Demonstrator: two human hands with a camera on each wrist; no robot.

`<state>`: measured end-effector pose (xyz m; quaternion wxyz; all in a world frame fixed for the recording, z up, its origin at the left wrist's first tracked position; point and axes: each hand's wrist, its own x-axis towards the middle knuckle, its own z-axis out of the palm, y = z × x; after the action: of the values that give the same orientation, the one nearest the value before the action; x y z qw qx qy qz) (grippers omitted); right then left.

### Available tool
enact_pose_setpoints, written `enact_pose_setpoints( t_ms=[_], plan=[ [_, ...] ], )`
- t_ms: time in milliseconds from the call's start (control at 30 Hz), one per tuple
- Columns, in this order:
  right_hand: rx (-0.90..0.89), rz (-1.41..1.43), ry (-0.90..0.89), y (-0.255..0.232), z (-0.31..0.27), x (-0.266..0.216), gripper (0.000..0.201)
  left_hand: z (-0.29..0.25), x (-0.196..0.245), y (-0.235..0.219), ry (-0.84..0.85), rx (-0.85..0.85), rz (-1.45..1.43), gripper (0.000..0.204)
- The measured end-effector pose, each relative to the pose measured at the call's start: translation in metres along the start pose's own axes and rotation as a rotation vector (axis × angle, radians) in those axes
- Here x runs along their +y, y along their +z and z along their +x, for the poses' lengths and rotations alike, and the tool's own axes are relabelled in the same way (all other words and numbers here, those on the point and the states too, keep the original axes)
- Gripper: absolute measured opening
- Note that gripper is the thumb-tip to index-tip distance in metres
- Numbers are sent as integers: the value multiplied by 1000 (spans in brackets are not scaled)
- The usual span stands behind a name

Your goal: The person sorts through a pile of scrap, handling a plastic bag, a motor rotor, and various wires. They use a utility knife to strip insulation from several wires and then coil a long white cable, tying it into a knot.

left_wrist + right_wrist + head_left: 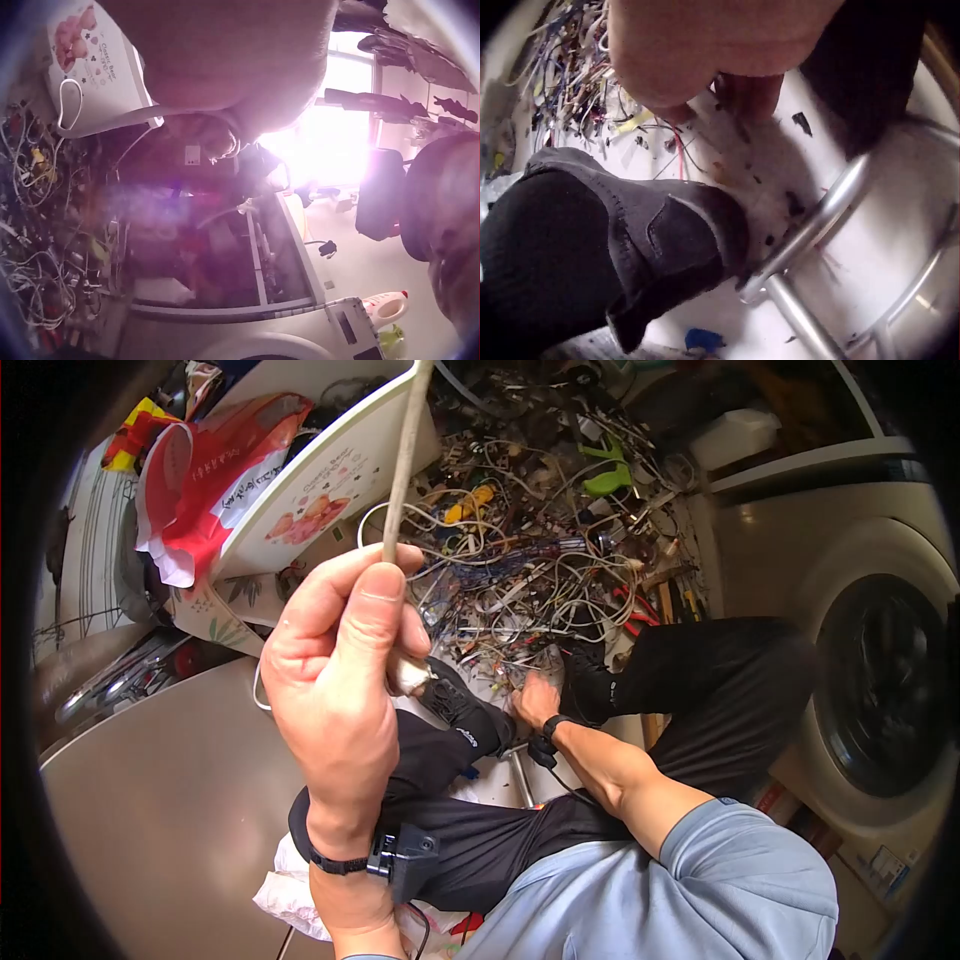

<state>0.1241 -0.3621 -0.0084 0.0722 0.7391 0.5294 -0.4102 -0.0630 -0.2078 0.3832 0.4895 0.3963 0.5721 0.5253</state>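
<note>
My left hand [345,650] is raised close to the head camera and pinches a greyish-white cable [403,470] between thumb and fingers. The cable runs up out of the head view; a whitish frayed end [410,676] shows below the fingers. In the left wrist view a pale loop of cable [71,109] hangs beside the hand. Down at the floor, between two black shoes [465,710], is my right hand [537,698]. Its fingers point down at the near edge of the scrap, close to a thin red wire [679,150]. I cannot tell whether they grip anything.
A large heap of tangled wires [540,575] and small parts covers the floor ahead. Within it lie a green plastic piece [608,480] and red-handled pliers [640,610]. A white printed panel [320,480] stands left, a washing machine [885,680] right. Metal tubing [802,315] is near the right hand.
</note>
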Motion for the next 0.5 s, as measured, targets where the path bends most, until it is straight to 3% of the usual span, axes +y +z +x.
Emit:
enact_pose_setpoints(
  t_ms=[100, 167, 233, 300, 367, 467, 500],
  plan=[
    [-85, 22, -149, -14, -1, 3, 43, 0, 2, 5, 21, -16, -69, 23],
    [-85, 19, -147, -33, -1, -7, 41, 4, 1, 6, 30, -44, -18, 21],
    [-428, -204, -223, -62, 1, -20, 39, 5, 4, 9, -51, -119, -133, 20],
    [-633, -517, -389, -100, -4, -40, 37, 8, -3, 13, -97, -180, -229, 21],
    [-484, -597, -471, -134, -12, -48, 34, 8, -3, 23, -149, -182, -290, 19],
    [-203, -694, -696, -224, -35, -82, 26, 3, -5, 34, -104, -243, -305, 19],
    [-194, -756, -757, -240, -12, -86, 24, -1, -2, 38, -109, -241, -281, 19]
  ],
)
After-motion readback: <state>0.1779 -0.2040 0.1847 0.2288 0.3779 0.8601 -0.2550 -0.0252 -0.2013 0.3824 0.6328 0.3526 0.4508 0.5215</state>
